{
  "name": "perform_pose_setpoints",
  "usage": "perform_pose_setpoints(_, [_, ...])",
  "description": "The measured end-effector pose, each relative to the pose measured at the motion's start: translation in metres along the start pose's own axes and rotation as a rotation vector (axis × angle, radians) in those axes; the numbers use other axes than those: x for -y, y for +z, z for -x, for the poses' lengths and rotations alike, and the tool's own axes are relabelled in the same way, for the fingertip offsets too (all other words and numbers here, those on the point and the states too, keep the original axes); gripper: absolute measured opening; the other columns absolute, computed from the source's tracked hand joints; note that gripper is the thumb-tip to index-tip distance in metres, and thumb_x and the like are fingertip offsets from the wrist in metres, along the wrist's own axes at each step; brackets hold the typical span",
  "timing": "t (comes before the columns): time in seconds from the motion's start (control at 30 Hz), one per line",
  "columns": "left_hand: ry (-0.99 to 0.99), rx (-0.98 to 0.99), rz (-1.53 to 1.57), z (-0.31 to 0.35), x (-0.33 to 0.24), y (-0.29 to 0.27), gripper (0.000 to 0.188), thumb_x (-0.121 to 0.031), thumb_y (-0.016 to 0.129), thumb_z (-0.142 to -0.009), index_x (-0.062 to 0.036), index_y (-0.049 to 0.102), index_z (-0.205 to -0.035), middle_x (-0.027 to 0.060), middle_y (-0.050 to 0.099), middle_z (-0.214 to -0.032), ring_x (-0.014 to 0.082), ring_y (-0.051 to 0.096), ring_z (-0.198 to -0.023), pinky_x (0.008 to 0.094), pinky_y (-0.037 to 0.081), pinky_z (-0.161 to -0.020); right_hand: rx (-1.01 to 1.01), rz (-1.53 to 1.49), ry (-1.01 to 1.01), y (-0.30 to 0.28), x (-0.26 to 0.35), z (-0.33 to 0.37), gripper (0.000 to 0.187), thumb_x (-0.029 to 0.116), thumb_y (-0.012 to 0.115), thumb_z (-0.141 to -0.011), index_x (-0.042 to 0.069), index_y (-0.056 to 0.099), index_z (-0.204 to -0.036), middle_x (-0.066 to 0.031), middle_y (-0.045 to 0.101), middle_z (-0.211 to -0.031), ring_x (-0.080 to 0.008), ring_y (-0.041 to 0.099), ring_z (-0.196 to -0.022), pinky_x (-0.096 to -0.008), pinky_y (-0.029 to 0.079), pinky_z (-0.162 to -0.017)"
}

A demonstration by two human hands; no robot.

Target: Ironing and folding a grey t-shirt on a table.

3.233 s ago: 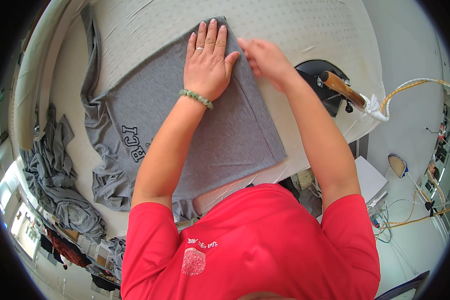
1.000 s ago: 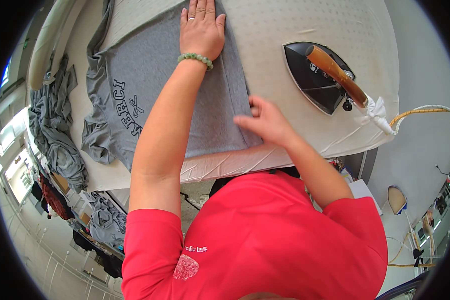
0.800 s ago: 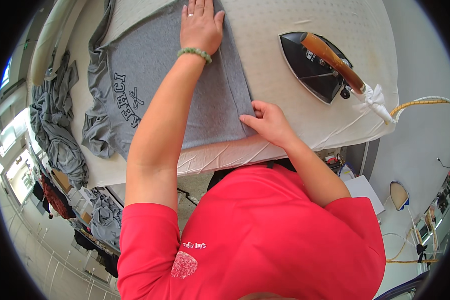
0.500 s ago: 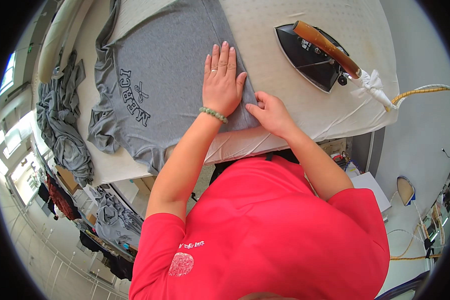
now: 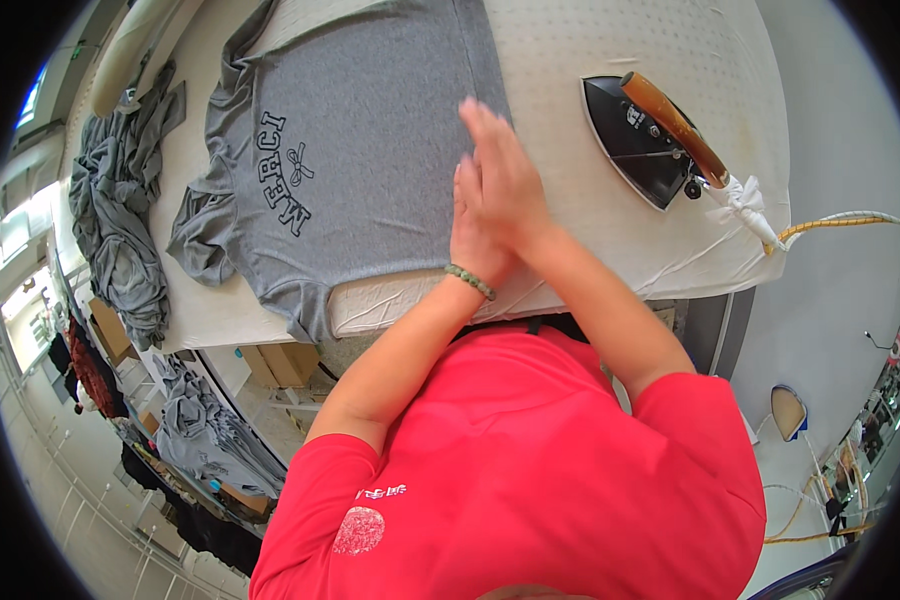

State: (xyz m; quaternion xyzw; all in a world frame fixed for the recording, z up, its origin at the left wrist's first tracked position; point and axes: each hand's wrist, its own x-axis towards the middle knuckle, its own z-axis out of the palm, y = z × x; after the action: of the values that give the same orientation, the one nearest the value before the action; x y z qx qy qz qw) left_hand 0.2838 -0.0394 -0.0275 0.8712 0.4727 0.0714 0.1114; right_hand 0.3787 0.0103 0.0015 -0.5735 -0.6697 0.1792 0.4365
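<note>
A grey sweatshirt [image 5: 370, 150] with dark lettering and a small bow print lies flat on the padded white ironing table [image 5: 550, 60]. Over its right edge, my two hands meet. My left hand [image 5: 478, 235], with a beaded bracelet at the wrist, is partly covered by my right hand [image 5: 510, 180]. Fingers are stretched out on both, the right ones a little blurred; I see nothing held in either. Whether they touch the cloth I cannot tell. An iron [image 5: 645, 145] with a brown handle rests on the table to the right.
A yellow-wrapped hose and cord [image 5: 840, 222] runs from the iron off to the right. At the table's left lies a heap of grey garments [image 5: 120, 210]. More grey garments [image 5: 205, 430] hang below left, near a cardboard box [image 5: 282, 365]. A padded arm [image 5: 130, 50] stands far left.
My left hand has lifted from flat on the sweatshirt and drawn nearer. My right hand has left the sweatshirt's edge and come over the left one. The view has shifted slightly.
</note>
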Motion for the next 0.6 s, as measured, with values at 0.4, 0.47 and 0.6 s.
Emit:
perform_pose_setpoints(0.4, [-0.214, -0.392, -0.003, -0.108, 0.142, -0.029, 0.053, -0.001, 0.058, -0.090, -0.0009, 0.058, -0.143, 0.0202, 0.054, -0.154, 0.0418, 0.040, -0.152, 0.0506, 0.032, -0.127, -0.119, 0.226, 0.057, 0.034, -0.060, -0.047, 0.039, 0.002, 0.056, -0.099, 0.002, 0.061, -0.137, -0.0162, 0.064, -0.140, -0.0354, 0.059, -0.133, -0.0463, 0.047, -0.112])
perform_pose_setpoints(0.47, [-0.238, -0.405, 0.045, -0.129, 0.156, -0.030, 0.049, -0.004, 0.059, -0.091, -0.0029, 0.062, -0.140, 0.0189, 0.056, -0.153, 0.0384, 0.041, -0.152, 0.0485, 0.032, -0.128, -0.122, 0.297, 0.035, 0.035, -0.060, -0.049, 0.036, 0.005, 0.058, -0.099, 0.001, 0.064, -0.135, -0.0150, 0.063, -0.143, -0.0337, 0.057, -0.136, -0.0463, 0.044, -0.116])
perform_pose_setpoints(0.6, [0.254, -0.300, 0.183, -0.166, 0.154, -0.027, 0.048, -0.018, 0.063, -0.100, -0.0044, 0.059, -0.145, 0.0131, 0.055, -0.157, 0.0314, 0.044, -0.152, 0.0476, 0.033, -0.127, -0.078, 0.384, -0.004, 0.029, -0.063, -0.054, 0.038, 0.010, 0.061, -0.100, 0.002, 0.066, -0.136, -0.0125, 0.061, -0.147, -0.0336, 0.055, -0.139, -0.0496, 0.039, -0.120])
